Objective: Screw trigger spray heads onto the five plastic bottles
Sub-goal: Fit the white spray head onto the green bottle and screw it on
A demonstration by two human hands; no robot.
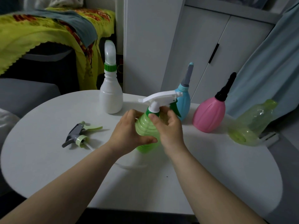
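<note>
A ribbed green bottle [146,128] stands mid-table, gripped around its body by my left hand [127,133]. On its neck sits a white and green trigger spray head [161,98], and the fingers of my right hand [168,125] are closed around that head's green collar. A loose grey and pale green spray head [79,135] lies on the table to the left. A white bottle [110,92], a blue bottle [183,101] and a pink bottle [209,113] stand behind, each with a head fitted. A clear green bottle [252,123] lies on its side at the right, with no head.
The round white table [48,167] ends close to my body. Behind it are a white cabinet [202,50], a pale blue curtain [267,70] at the right, and a yellow-green patterned cloth [40,31] draped over furniture at the left.
</note>
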